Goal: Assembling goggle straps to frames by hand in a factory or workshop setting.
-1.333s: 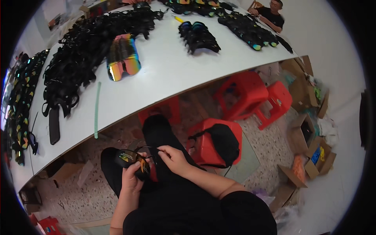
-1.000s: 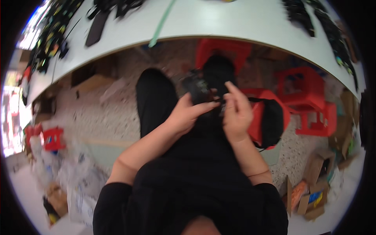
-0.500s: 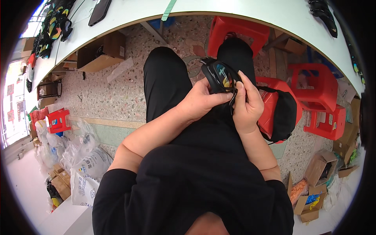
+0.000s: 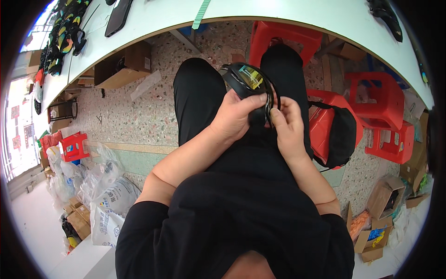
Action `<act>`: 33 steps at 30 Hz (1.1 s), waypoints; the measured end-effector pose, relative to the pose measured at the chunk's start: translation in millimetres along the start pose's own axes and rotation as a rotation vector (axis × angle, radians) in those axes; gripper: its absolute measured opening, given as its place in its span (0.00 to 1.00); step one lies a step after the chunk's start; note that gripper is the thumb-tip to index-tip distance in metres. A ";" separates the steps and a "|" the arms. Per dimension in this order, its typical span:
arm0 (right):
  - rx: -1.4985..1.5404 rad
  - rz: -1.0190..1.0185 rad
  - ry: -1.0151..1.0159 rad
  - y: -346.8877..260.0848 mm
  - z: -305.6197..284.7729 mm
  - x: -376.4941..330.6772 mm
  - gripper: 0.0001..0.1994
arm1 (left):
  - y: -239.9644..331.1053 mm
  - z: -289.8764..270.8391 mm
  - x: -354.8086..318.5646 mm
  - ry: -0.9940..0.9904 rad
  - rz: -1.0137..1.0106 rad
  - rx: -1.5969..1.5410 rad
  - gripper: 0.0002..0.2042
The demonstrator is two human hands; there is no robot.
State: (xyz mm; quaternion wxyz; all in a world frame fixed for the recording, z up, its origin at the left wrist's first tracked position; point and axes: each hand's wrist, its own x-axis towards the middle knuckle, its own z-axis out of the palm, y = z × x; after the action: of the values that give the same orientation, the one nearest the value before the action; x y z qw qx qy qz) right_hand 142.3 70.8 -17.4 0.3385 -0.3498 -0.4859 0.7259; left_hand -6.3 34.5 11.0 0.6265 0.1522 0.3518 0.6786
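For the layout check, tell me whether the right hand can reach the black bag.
Probably yes: the black bag is on the red stool right of the right hand, with nothing visibly blocking it, though that hand would first have to leave the black eyewear.

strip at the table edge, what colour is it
Light green; the strip shows best in the head view.

Black curved plastic eyewear (image 4: pixel 243 84) is tinted yellow and teal across its lens (image 4: pixel 251 76) at upper centre. At top, a flat mint-green strip (image 4: pixel 201 14) is striped crosswise; left of centre, the greyish terrazzo floor (image 4: pixel 139 116) is speckled brown.
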 end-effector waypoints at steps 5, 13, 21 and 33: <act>0.424 0.294 -0.042 -4.0 -6.2 -2.8 0.09 | 3.9 -2.2 -0.5 0.000 -0.131 -0.077 0.13; -0.230 0.256 -0.226 -65.3 -83.9 57.8 0.09 | 26.4 -84.7 -4.6 0.271 -0.089 0.597 0.19; -0.606 0.290 -0.850 -89.0 -66.8 134.5 0.09 | -21.2 12.1 21.6 -0.122 -0.012 1.024 0.33; -0.056 0.072 -0.021 -8.1 -75.1 7.7 0.12 | -54.0 0.1 24.1 -0.062 0.057 0.954 0.31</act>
State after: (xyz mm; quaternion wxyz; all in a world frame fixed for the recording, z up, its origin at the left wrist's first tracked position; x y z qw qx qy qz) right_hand 202.4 114.7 -32.4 0.2971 -0.3686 -0.4968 0.7273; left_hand 29.8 55.9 -30.7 0.4778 0.4526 0.6011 0.4534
